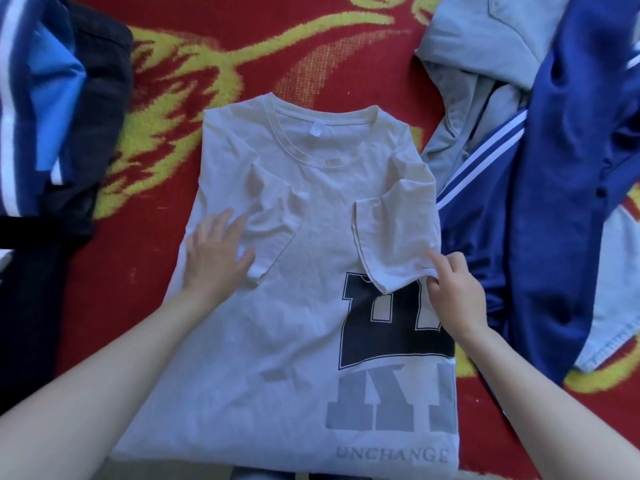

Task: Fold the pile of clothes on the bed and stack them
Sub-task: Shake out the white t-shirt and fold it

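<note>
Here the limp cream T-shirt [294, 271] lies flat on the red blanket [242, 39], left hand [216, 252] pressing flat, right hand [453, 289] pinching the folded sleeve; likely best gripped at hems.

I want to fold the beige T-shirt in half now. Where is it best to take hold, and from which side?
Probably grip the bottom hem at its two corners, coming from the near side. The T-shirt lies flat, collar pointing away, both sleeves already folded in, so the hem can lift straight towards the collar.
</note>
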A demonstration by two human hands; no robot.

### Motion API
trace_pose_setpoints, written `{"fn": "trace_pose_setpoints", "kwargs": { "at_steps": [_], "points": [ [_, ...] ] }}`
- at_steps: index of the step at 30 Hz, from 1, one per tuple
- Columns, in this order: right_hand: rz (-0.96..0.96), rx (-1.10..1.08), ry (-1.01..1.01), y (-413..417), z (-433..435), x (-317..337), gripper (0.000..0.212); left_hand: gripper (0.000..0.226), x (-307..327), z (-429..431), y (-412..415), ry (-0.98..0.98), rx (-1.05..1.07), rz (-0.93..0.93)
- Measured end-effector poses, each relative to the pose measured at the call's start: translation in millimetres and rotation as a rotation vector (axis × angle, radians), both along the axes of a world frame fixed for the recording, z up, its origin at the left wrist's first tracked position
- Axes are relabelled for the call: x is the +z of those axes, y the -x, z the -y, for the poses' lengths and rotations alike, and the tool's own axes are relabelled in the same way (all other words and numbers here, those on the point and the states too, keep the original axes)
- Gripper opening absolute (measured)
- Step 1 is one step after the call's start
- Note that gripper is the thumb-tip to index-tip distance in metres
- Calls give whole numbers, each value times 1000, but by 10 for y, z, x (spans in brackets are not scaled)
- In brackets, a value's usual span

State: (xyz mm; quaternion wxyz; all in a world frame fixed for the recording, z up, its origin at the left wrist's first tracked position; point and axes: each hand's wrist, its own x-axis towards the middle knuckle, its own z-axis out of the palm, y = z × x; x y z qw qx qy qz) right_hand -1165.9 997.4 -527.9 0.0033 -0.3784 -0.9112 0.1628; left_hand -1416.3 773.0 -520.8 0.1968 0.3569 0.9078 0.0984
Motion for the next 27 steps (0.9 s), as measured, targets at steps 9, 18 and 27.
{"fn": "trace_pose_setpoints", "kwargs": {
  "at_steps": [9, 18, 27],
  "points": [
    [26, 523, -214, -92, -175, -63, 27, 56, -61, -1430, -542, -247, 405, 702],
    [-128, 287, -46, 1330, -968, 372, 52, 42, -93, -1702, -451, 21, -48, 414],
    [902, 581, -274, 1480, -1492, 488, 25, 24, -10, -1410, -321, -349, 414, 873]
  ]
}}
